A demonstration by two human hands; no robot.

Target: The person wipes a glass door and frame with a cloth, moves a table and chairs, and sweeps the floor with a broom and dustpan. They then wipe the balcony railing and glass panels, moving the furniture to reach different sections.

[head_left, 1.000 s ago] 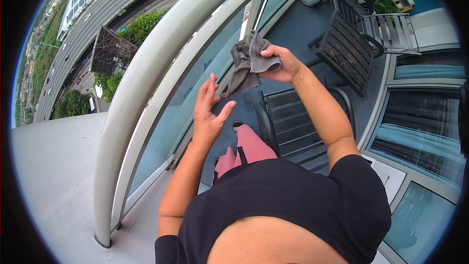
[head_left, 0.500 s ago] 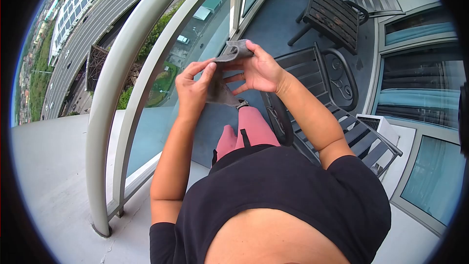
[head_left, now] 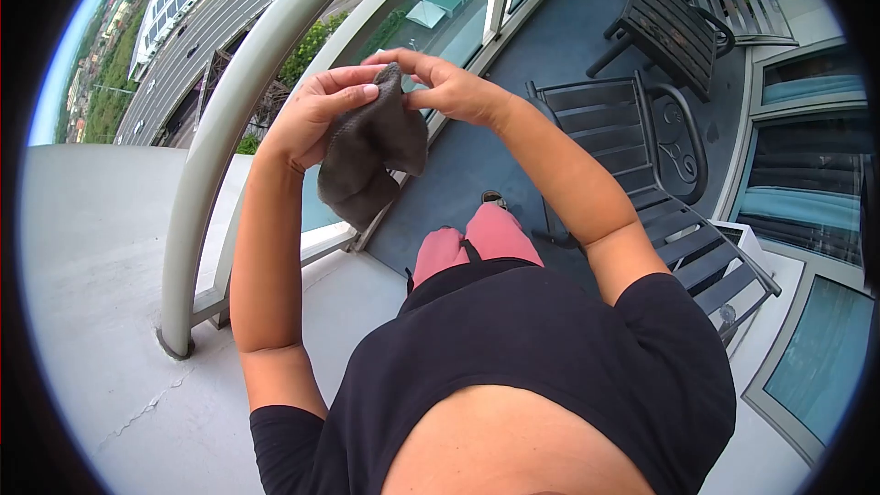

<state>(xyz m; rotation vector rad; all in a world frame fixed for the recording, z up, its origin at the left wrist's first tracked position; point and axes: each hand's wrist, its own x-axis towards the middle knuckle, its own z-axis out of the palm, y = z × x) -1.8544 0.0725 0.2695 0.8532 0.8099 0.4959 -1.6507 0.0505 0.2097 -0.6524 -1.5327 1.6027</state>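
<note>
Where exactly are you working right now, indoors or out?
Outdoors, most likely on a high-rise apartment balcony: a curved railing with glass panels overlooks a road far below, and slatted metal chairs stand on the floor. Both hands, left hand and right hand, hold a grey cloth.

Matt grey cloth; smooth painted railing.

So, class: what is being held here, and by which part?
A grey cloth, pinched at its top edge by both the left hand and right hand; the rest hangs down.
</note>
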